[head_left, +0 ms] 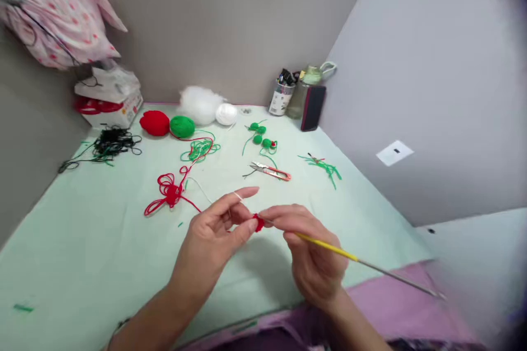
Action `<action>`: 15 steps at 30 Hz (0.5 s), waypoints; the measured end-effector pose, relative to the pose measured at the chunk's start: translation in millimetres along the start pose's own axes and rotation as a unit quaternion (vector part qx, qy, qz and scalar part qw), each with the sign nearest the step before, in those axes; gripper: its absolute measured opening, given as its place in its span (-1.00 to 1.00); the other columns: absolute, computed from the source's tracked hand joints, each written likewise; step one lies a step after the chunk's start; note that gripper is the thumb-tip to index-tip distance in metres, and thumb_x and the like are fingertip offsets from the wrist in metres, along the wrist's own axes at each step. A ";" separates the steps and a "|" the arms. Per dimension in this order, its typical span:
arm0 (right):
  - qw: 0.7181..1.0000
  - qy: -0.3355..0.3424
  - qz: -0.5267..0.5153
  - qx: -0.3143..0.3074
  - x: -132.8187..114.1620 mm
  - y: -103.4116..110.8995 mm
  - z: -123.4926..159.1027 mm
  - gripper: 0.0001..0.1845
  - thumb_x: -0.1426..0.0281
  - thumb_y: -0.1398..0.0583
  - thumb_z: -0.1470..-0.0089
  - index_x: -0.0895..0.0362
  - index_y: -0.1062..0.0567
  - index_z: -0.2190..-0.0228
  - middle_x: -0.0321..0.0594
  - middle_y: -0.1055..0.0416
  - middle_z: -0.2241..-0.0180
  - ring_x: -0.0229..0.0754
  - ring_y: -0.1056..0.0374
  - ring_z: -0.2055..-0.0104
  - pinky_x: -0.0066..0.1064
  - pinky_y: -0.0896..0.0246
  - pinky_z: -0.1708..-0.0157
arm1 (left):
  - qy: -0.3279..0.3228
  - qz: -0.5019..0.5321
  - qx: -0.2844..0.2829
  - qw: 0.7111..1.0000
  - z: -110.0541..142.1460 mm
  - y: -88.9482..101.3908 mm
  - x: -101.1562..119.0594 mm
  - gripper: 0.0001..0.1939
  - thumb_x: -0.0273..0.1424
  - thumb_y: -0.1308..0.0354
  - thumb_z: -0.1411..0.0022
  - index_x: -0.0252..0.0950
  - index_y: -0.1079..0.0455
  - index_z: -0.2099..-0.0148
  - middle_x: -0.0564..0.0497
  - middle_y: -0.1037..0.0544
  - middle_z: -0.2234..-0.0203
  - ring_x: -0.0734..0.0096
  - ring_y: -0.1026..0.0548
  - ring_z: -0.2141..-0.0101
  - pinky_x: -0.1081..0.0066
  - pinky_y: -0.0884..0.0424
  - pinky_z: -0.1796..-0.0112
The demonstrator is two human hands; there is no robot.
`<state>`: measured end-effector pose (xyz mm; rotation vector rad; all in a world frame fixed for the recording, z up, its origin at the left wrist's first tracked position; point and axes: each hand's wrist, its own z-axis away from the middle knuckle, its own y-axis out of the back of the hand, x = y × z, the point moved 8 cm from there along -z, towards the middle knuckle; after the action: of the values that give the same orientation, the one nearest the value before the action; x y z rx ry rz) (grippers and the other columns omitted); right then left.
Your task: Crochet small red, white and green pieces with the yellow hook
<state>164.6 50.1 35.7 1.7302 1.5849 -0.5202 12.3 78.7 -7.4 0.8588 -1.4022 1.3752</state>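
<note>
A small red crochet piece [258, 223] is pinched between the thumb and fingers of my left hand [220, 227]. White yarn passes over my left index finger, which stretches out to the right. My right hand [315, 247] grips a crochet hook [329, 245] with a yellow handle and a long metal shaft pointing down to the right. Its tip is at the red piece, where the fingers of both hands come close together. Red yarn [172, 192] lies in loose loops left of my hands, one strand running toward my left hand.
Orange-handled thread snips [270, 170] lie beyond my hands, near small green crocheted balls [257, 139]. Green yarn scraps [325, 167] are to the right. Behind stand red [155, 123] and green yarn balls [181, 126], white stuffing [201, 104], a pen cup [281, 97] and a phone [313, 108].
</note>
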 end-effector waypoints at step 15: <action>0.944 -0.180 -0.266 0.074 42.8 0.1 -6.4 -0.82 0.27 -0.23 -0.36 0.03 -0.64 0.23 -0.24 -0.63 0.28 -0.28 -0.50 0.28 -0.45 -0.45 0.24 | 0.033 -0.039 -0.075 0.996 -1.2 -8.4 -8.6 -0.48 -0.37 -0.39 -0.23 0.03 -0.52 -0.22 0.11 -0.55 0.25 0.41 -0.48 0.25 0.39 -0.41 0.09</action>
<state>170.5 83.9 9.4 1.1937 1.7620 -1.1741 23.0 77.7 -13.0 0.7549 -1.3886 1.2128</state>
